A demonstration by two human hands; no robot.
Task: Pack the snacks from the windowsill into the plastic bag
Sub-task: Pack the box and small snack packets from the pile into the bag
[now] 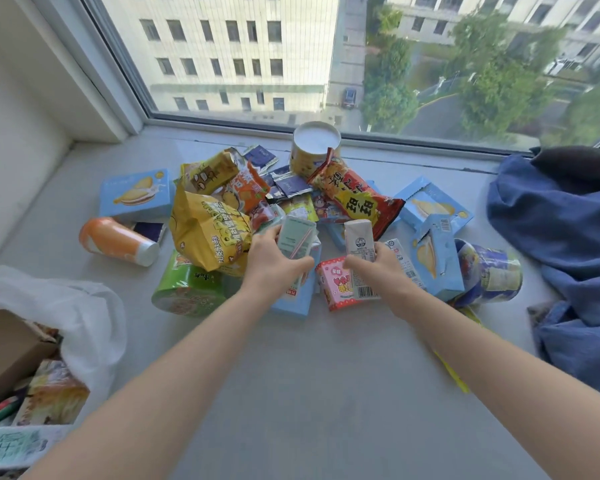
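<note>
A heap of snacks lies on the grey windowsill [291, 375]: a yellow popcorn bag [205, 230], a red chip bag [355, 199], blue biscuit boxes [136, 194], a green cup [187, 289], an orange can [115, 240] and a pink cup [336, 284]. My left hand [274, 261] grips a pale green drink carton [295, 237] with a straw on its side. My right hand [381, 268] grips a white drink carton [359, 237]. Both cartons stand upright over the middle of the heap. The white plastic bag [80, 317] lies open at the left, with boxes inside.
A round tin [314, 147] stands by the window frame behind the heap. Blue and dark clothing [568, 237] is piled at the right. A brown cardboard box [7, 348] and other packets sit at the lower left in the bag.
</note>
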